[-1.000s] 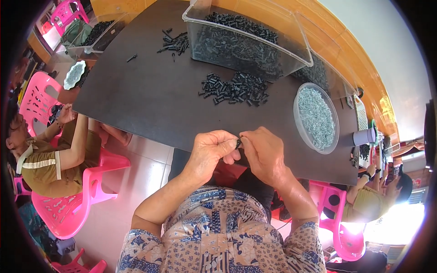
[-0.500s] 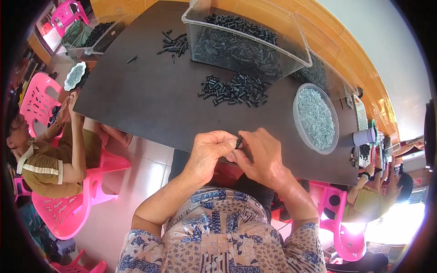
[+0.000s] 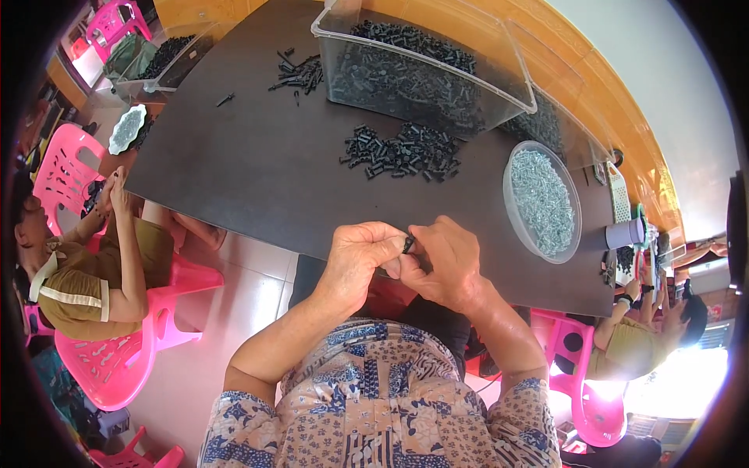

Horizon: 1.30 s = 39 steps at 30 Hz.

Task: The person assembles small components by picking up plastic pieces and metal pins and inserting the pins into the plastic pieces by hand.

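Looking over from where I stand, I see the person's two bare hands meeting at the near edge of the dark desk (image 3: 257,171), just in front of a patterned shirt (image 3: 374,382). The left hand (image 3: 353,264) has its grip closed, thumb and finger pinching a small black piece (image 3: 408,244). The right hand (image 3: 449,261) comes in from the other side, fingers curled, fingertips against that same piece; its grip is partly hidden, so I cannot tell whether it clasps the piece or only presses on it.

Beyond the hands, a loose heap of black parts (image 3: 402,152) lies on the desk, in front of a clear plastic bin (image 3: 425,59) well filled with similar pieces. A smaller black cluster (image 3: 300,74) sits to the bin's left, with a lone black part (image 3: 225,100) farther out. Over on the right stands a round clear bowl (image 3: 515,222) full of small silvery pieces (image 3: 540,203). At left, a co-worker (image 3: 82,292) sits on a pink chair (image 3: 105,366).
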Tool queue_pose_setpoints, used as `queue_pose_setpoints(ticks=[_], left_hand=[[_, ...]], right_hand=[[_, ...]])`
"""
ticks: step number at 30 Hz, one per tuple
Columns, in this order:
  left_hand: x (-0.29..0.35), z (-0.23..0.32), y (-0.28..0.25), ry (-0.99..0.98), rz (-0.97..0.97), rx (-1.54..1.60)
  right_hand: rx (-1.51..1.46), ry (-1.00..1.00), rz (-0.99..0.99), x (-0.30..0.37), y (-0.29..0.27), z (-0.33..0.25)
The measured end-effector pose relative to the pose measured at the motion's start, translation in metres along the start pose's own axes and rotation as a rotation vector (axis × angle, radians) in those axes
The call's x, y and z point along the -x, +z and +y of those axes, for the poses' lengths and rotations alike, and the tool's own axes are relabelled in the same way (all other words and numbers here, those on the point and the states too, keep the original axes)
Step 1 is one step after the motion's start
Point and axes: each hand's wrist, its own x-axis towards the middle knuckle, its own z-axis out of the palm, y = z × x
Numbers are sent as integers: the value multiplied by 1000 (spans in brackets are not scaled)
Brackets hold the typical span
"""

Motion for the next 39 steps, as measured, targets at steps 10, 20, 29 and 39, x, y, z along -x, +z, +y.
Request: queue_pose_setpoints(ticks=[10, 20, 29, 39], left_hand=[[-3, 0, -1, -7, 34, 7], [1, -2, 10, 165, 127, -364], [-7, 4, -7, 222, 142, -383], [-21, 6, -6, 401, 176, -630]], right_hand=[[-41, -61, 52, 2, 10, 8], [-47, 66, 67, 12, 1, 23], [447, 316, 325, -45, -118, 130], [861, 559, 95, -67, -165, 265]])
